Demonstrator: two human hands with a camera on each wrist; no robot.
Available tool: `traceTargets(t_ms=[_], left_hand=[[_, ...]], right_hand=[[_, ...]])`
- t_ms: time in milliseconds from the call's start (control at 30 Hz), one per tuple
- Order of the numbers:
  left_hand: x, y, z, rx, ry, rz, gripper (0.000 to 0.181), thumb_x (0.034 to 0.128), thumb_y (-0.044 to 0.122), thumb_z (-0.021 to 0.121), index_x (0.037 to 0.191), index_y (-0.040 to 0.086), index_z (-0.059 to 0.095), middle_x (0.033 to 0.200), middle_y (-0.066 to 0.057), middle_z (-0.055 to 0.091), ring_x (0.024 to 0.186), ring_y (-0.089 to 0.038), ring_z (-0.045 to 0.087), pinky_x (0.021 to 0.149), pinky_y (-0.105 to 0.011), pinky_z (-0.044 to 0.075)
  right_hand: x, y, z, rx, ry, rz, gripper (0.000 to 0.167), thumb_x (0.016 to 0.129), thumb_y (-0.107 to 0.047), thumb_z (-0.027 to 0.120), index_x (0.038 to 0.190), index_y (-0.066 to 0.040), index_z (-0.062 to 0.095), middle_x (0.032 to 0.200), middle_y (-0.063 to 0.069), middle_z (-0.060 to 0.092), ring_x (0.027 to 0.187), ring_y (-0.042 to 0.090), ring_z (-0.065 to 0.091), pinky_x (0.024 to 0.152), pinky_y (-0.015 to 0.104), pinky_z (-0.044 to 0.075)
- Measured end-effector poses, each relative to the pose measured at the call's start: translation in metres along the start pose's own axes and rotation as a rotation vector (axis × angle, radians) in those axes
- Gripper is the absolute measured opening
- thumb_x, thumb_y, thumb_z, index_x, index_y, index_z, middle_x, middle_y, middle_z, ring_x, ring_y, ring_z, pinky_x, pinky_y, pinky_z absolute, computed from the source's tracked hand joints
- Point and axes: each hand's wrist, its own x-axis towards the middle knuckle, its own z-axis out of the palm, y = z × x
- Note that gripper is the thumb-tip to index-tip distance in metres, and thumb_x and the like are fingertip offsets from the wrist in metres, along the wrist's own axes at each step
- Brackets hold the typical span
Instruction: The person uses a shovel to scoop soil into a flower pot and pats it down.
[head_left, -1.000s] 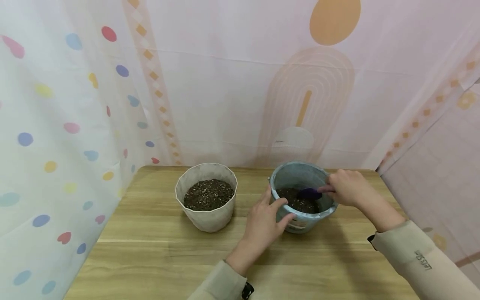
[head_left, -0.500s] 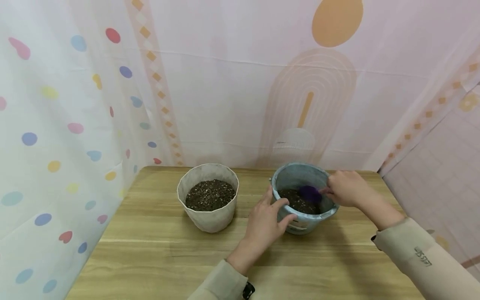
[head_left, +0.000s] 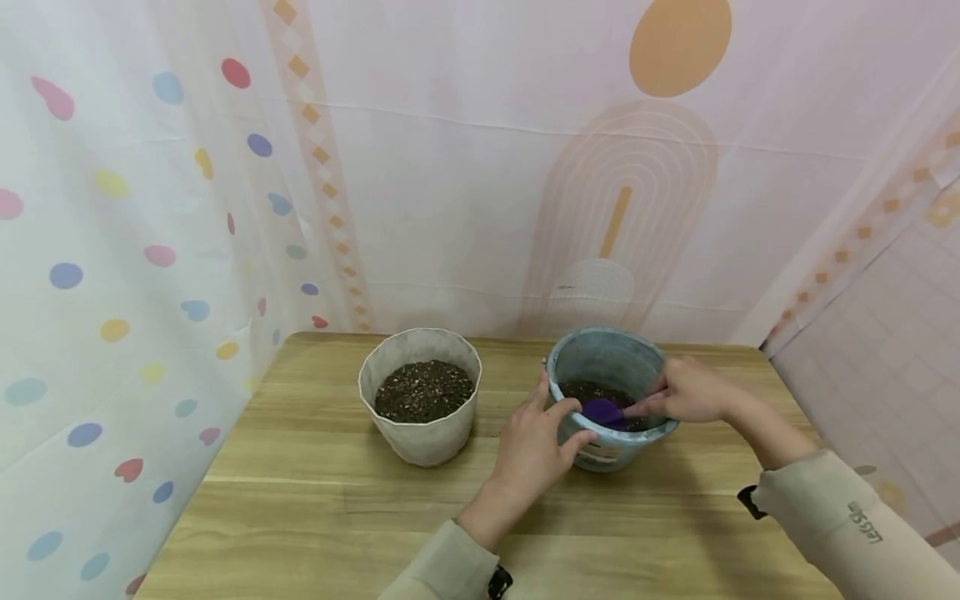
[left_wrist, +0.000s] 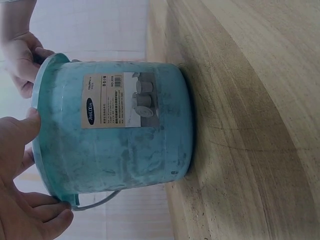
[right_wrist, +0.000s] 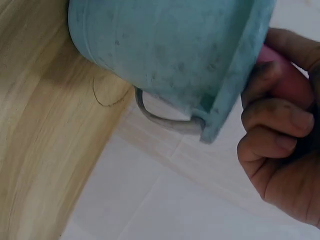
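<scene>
A blue bucket (head_left: pixel 622 454) stands on the table with dark soil (head_left: pixel 592 390) inside. My left hand (head_left: pixel 528 450) holds its near-left rim; in the left wrist view, the thumb and fingers are at the rim of the bucket (left_wrist: pixel 120 160). Reaching over the right rim, my right hand (head_left: pixel 693 392) grips a small trowel whose purple blade (head_left: pixel 602 412) lies at the soil near the front wall. In the right wrist view, the fingers curl round the trowel's pink handle (right_wrist: pixel 290 82), and the bucket (right_wrist: pixel 160 45) hides the blade.
Left of the bucket stands a whitish faceted pot (head_left: pixel 427 437) with dark soil (head_left: pixel 423 392) in it. The wooden table (head_left: pixel 315 508) meets a patterned curtain (head_left: pixel 465 233) at its back edge. A wire handle (right_wrist: pixel 170 122) hangs from the bucket.
The trowel's purple blade has moved left and toward the front wall of the bucket, with my right hand lower and a little nearer. My left hand keeps its place on the rim.
</scene>
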Motion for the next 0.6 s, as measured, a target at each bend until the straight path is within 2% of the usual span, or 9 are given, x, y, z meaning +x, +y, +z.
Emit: traceTargets(t_ms=[167, 233, 300, 333, 433, 567, 600], left_hand=[[0.0003, -0.0003, 0.0001, 0.003, 0.004, 0.008, 0.042, 0.0911, 0.052, 0.07, 0.119, 0.021, 0.072, 0.152, -0.028, 0.042, 0.126, -0.039, 0.059, 0.099, -0.049, 0.052], [0.0001, -0.0005, 0.0001, 0.002, 0.005, 0.006, 0.043, 0.0911, 0.052, 0.07, 0.12, 0.021, 0.072, 0.152, -0.028, 0.042, 0.125, -0.039, 0.059, 0.099, -0.049, 0.052], [-0.0003, -0.0009, 0.0, 0.001, 0.009, 0.003, 0.042, 0.0907, 0.052, 0.07, 0.119, 0.021, 0.072, 0.153, -0.028, 0.041, 0.124, -0.039, 0.06, 0.098, -0.049, 0.053], [-0.0004, -0.0011, 0.0001, 0.001, 0.011, 0.003, 0.042, 0.0905, 0.052, 0.07, 0.119, 0.021, 0.072, 0.153, -0.028, 0.041, 0.124, -0.039, 0.06, 0.098, -0.049, 0.053], [-0.0006, -0.0016, 0.0004, 0.001, 0.019, 0.009, 0.042, 0.0901, 0.052, 0.071, 0.118, 0.021, 0.072, 0.152, -0.028, 0.042, 0.123, -0.039, 0.061, 0.097, -0.049, 0.054], [-0.0003, -0.0022, 0.0009, -0.002, 0.018, 0.012, 0.042, 0.0897, 0.052, 0.071, 0.118, 0.021, 0.073, 0.151, -0.028, 0.043, 0.123, -0.039, 0.061, 0.096, -0.049, 0.054], [0.0, -0.0025, 0.0009, -0.004, 0.018, 0.012, 0.042, 0.0896, 0.052, 0.071, 0.118, 0.021, 0.073, 0.151, -0.028, 0.043, 0.123, -0.039, 0.061, 0.096, -0.049, 0.054]], right_hand=[[0.0019, -0.0061, 0.0027, -0.092, 0.046, 0.044, 0.023, 0.094, -0.02, 0.071, 0.072, -0.015, 0.077, 0.053, -0.014, 0.056, 0.045, -0.001, 0.037, 0.045, 0.021, 0.038], [0.0023, -0.0078, 0.0039, -0.114, 0.037, 0.027, 0.026, 0.095, -0.021, 0.07, 0.07, -0.015, 0.075, 0.055, -0.014, 0.058, 0.046, 0.0, 0.039, 0.047, 0.022, 0.04], [0.0028, -0.0085, 0.0055, -0.107, 0.031, -0.006, 0.029, 0.096, -0.021, 0.07, 0.067, -0.016, 0.074, 0.052, -0.015, 0.054, 0.045, -0.002, 0.036, 0.046, 0.021, 0.038], [0.0028, -0.0085, 0.0064, -0.093, 0.028, -0.016, 0.033, 0.096, -0.021, 0.069, 0.064, -0.016, 0.072, 0.05, -0.016, 0.05, 0.043, -0.004, 0.033, 0.044, 0.02, 0.035], [0.0018, -0.0065, 0.0085, 0.001, 0.028, 0.003, 0.031, 0.096, -0.019, 0.068, 0.067, -0.019, 0.076, 0.044, -0.017, 0.037, 0.04, -0.004, 0.02, 0.041, 0.018, 0.025], [-0.0007, -0.0031, 0.0087, 0.153, 0.014, 0.121, 0.019, 0.097, -0.022, 0.066, 0.089, -0.02, 0.084, 0.043, -0.012, 0.036, 0.041, 0.0, 0.014, 0.041, 0.019, 0.02], [-0.0011, -0.002, 0.0085, 0.191, 0.011, 0.154, 0.02, 0.097, -0.023, 0.066, 0.091, -0.018, 0.084, 0.044, -0.01, 0.043, 0.041, 0.001, 0.013, 0.041, 0.019, 0.02]])
